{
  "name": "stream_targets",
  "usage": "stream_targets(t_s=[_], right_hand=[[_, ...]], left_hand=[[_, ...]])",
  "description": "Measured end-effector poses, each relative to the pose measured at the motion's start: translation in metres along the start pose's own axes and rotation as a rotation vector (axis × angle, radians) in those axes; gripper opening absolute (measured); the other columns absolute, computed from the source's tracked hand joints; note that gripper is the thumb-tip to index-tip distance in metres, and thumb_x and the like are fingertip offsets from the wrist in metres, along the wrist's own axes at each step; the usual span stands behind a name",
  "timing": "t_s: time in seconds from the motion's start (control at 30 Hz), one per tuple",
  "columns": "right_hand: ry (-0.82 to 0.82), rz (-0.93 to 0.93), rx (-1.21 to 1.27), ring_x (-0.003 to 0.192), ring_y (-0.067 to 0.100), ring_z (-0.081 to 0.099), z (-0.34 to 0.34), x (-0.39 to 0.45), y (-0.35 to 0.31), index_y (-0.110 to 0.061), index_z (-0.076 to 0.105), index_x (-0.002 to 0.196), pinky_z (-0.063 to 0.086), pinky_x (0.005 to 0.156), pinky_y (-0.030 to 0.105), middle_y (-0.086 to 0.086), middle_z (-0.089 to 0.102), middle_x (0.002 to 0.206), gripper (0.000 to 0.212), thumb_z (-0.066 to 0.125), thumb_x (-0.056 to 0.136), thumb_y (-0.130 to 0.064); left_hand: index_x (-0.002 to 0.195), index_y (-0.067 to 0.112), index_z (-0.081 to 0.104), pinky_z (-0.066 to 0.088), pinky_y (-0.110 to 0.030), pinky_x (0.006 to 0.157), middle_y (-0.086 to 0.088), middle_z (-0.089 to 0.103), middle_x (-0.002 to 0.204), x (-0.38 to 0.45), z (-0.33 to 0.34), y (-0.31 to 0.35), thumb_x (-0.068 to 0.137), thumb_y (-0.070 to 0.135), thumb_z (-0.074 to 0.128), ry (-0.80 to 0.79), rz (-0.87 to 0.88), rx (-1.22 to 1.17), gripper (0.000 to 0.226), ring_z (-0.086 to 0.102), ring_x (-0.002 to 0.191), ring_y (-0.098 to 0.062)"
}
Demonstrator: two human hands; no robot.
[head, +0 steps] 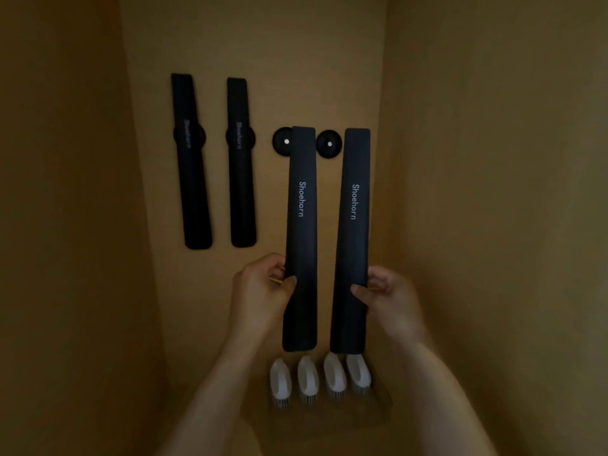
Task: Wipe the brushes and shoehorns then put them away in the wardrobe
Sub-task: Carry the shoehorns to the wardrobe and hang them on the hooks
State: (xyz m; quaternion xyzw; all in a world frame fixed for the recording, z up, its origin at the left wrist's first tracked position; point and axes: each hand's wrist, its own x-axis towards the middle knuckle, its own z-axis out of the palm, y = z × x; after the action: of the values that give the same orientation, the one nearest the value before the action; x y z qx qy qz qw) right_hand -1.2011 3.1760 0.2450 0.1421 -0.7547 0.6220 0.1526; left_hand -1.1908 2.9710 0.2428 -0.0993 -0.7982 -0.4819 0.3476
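From the head camera, both hands reach into the wardrobe, each holding one black shoehorn upright, long axis near vertical. The left hand (263, 284) pinches the left held shoehorn (301, 238) low on its blade, thumb in front and fingers (274, 263) curled behind. The right hand (390, 291) pinches the right held shoehorn (352, 241) the same way.

What matters for hanging them is the offset at the top. The two bare round wall mounts, left mount (283, 141) and right mount (329, 144), each sit just left of the upper end of the shoehorn nearest it, so both pieces would likely need to shift left and in toward the back panel (296, 77).

Two hung shoehorns, (190, 159) and (240, 159), already sit on mounts further left. Four white brushes (320, 378) stand in a row below the hands.

White lettering along each shoehorn reads "Shoehorn".
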Motion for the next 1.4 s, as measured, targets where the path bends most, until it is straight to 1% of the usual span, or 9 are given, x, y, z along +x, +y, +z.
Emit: stream_targets(t_s=[0.1, 0.2, 0.27, 0.37, 0.6, 0.73, 0.87, 1.2, 1.4], right_hand=[[-0.015, -0.029, -0.007, 0.083, 0.0, 0.067, 0.0, 0.027, -0.007, -0.03, 0.066, 0.088, 0.047, 0.066, 0.015, -0.011, 0.071, 0.09, 0.028, 0.067, 0.091, -0.002], [-0.013, -0.065, 0.018, 0.072, -0.008, 0.066, 0.002, 0.056, -0.019, -0.032, 0.065, 0.084, 0.048, 0.058, 0.011, -0.014, 0.069, 0.084, 0.031, 0.067, 0.091, -0.001], [0.0, -0.087, 0.042, 0.071, -0.002, 0.066, 0.002, 0.073, -0.028, -0.03, 0.065, 0.082, 0.052, 0.061, 0.016, -0.012, 0.068, 0.082, 0.032, 0.066, 0.091, 0.001], [0.016, -0.098, 0.064, 0.076, 0.01, 0.064, 0.0, 0.092, -0.036, -0.028, 0.064, 0.08, 0.055, 0.074, 0.034, -0.006, 0.067, 0.082, 0.033, 0.066, 0.09, 0.003], [0.005, -0.079, 0.124, 0.081, 0.014, 0.067, -0.001, 0.105, -0.03, -0.029, 0.066, 0.081, 0.056, 0.075, 0.036, -0.006, 0.069, 0.085, 0.032, 0.066, 0.091, 0.002], [-0.007, -0.079, 0.149, 0.08, 0.011, 0.069, 0.0, 0.106, -0.025, -0.029, 0.068, 0.082, 0.055, 0.068, 0.032, -0.007, 0.071, 0.084, 0.031, 0.066, 0.091, 0.001], [-0.016, -0.082, 0.141, 0.079, 0.013, 0.067, -0.001, 0.112, -0.024, -0.027, 0.067, 0.082, 0.053, 0.065, 0.03, -0.004, 0.07, 0.084, 0.031, 0.065, 0.091, 0.003], [0.007, -0.076, 0.118, 0.071, 0.008, 0.064, -0.006, 0.121, -0.02, -0.025, 0.065, 0.081, 0.05, 0.054, 0.022, -0.004, 0.066, 0.081, 0.03, 0.064, 0.092, 0.003], [-0.006, -0.055, 0.117, 0.077, 0.018, 0.064, -0.004, 0.12, -0.014, -0.022, 0.066, 0.084, 0.054, 0.071, 0.038, 0.002, 0.067, 0.084, 0.027, 0.064, 0.092, 0.004]], left_hand=[[0.079, 0.034, 0.064, 0.061, -0.039, 0.062, 0.015, 0.067, 0.075, 0.016, 0.003, 0.0, 0.085, 0.01, 0.071, 0.025, 0.023, 0.025, 0.026, 0.066, 0.067, -0.002], [0.08, 0.024, 0.067, 0.06, -0.044, 0.062, 0.009, 0.066, 0.071, 0.042, 0.005, 0.003, 0.085, 0.009, 0.07, 0.061, 0.04, 0.031, 0.016, 0.066, 0.065, -0.01], [0.081, 0.019, 0.067, 0.06, -0.045, 0.061, 0.004, 0.067, 0.069, 0.063, 0.005, 0.006, 0.086, 0.009, 0.068, 0.09, 0.042, 0.052, 0.012, 0.066, 0.064, -0.015], [0.078, 0.017, 0.066, 0.06, -0.045, 0.058, 0.0, 0.066, 0.065, 0.096, 0.004, 0.01, 0.085, 0.01, 0.068, 0.144, 0.044, 0.101, 0.01, 0.065, 0.06, -0.018], [0.067, 0.002, 0.058, 0.057, -0.041, 0.058, -0.007, 0.061, 0.06, 0.164, 0.012, 0.006, 0.085, 0.004, 0.064, 0.19, -0.033, 0.228, 0.019, 0.059, 0.056, -0.02], [0.056, 0.014, 0.043, 0.048, -0.031, 0.056, 0.001, 0.05, 0.056, 0.186, 0.02, 0.001, 0.085, 0.002, 0.063, 0.178, -0.043, 0.296, 0.037, 0.054, 0.06, -0.02], [0.054, 0.015, 0.04, 0.039, -0.026, 0.056, -0.001, 0.05, 0.059, 0.2, 0.026, -0.002, 0.088, 0.007, 0.062, 0.189, -0.084, 0.328, 0.041, 0.053, 0.061, -0.02], [0.061, 0.007, 0.053, 0.049, -0.032, 0.06, -0.011, 0.06, 0.068, 0.216, 0.025, -0.003, 0.093, 0.026, 0.063, 0.226, -0.14, 0.387, 0.039, 0.065, 0.071, -0.031], [0.074, 0.005, 0.06, 0.053, -0.035, 0.068, -0.019, 0.07, 0.089, 0.215, 0.031, -0.002, 0.092, 0.027, 0.064, 0.222, -0.168, 0.435, 0.029, 0.068, 0.084, -0.035]])
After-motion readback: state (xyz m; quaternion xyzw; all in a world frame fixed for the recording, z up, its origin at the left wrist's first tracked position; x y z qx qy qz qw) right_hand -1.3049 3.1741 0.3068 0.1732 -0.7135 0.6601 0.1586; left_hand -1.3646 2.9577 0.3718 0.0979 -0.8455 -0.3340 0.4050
